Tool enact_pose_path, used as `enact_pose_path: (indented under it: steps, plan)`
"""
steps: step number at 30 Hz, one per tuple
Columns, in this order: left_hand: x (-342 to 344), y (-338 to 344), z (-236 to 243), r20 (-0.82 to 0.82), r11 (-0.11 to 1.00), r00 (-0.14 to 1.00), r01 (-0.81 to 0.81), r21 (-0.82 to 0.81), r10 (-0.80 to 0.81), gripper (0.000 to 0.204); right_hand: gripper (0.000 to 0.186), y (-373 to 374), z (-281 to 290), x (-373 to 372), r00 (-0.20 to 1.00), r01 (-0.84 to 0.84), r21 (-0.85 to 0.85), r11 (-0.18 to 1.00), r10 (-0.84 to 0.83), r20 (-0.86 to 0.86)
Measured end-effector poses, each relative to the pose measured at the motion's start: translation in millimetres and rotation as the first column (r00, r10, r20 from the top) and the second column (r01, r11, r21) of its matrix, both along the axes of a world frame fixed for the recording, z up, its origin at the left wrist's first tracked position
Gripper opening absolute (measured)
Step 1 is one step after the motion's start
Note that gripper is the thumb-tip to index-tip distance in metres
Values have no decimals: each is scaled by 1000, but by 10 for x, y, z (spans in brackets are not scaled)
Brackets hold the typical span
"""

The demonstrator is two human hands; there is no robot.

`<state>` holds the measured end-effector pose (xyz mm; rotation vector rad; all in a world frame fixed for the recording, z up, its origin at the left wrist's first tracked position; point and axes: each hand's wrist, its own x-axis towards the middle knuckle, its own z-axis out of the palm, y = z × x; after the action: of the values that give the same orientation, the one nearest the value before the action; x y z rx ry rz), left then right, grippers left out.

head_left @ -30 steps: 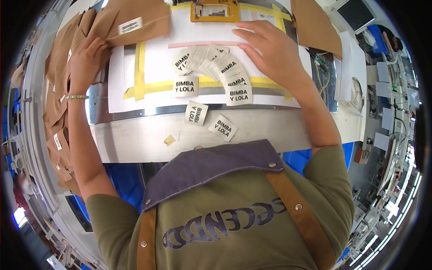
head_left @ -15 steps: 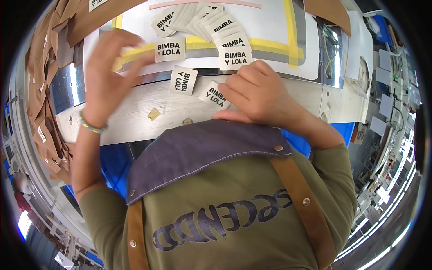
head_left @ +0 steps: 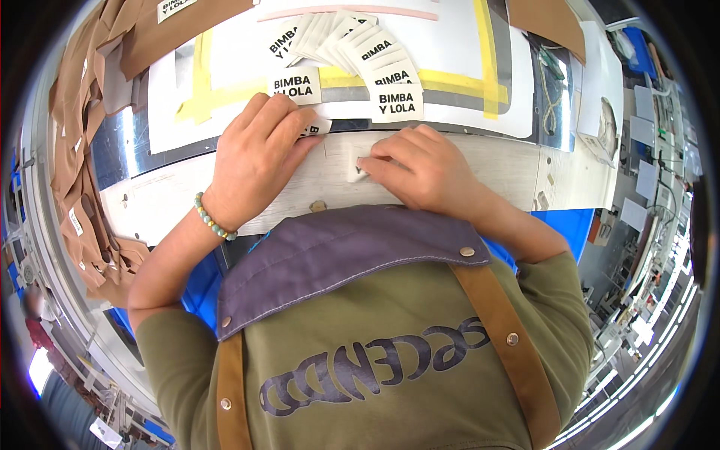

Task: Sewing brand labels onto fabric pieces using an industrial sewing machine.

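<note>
My left hand (head_left: 255, 157), with a beaded bracelet at the wrist, closes thumb and fingers on a small white label with black print (head_left: 321, 126); the fingers cover most of it. Just beyond those fingers lies another white label (head_left: 297, 81). To the right, at the near strip of the table, my right hand (head_left: 431, 169) pinches a second label (head_left: 354, 163), partly hidden by its thumb and fingertips. A fan of overlapping labels (head_left: 341, 41) curves across the white sheet beyond both hands, and its nearest label (head_left: 397, 103) lies past my right knuckles.
Yellow tape (head_left: 450, 80) frames the white sheet. Brown pieces (head_left: 180, 41), some bearing labels, are heaped along the left; another brown piece (head_left: 546, 21) lies far right. A small tan scrap (head_left: 318, 206) rests near the table's front edge. Blue material (head_left: 562, 225) shows below the table.
My left hand has come down and right from the upper left and closed on a label. My right hand has shifted slightly, and its label now looks turned and more covered.
</note>
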<state>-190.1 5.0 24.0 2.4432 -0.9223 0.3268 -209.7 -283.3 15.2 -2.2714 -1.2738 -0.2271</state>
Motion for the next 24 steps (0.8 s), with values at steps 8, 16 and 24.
enact_pose_path:
  steps: [8,16,24]
  plan:
    - [-22,-8,123,-277,946,961,-94,-310,4,25,21,-147,298,144,997,23,69,997,-17,-81]
    - [121,-40,147,-610,694,789,-397,-601,-77,22,29,-239,353,555,989,104,8,995,-104,105]
    - [179,189,109,-790,581,609,-666,-468,62,11,99,-231,174,763,971,237,-91,967,-233,54]
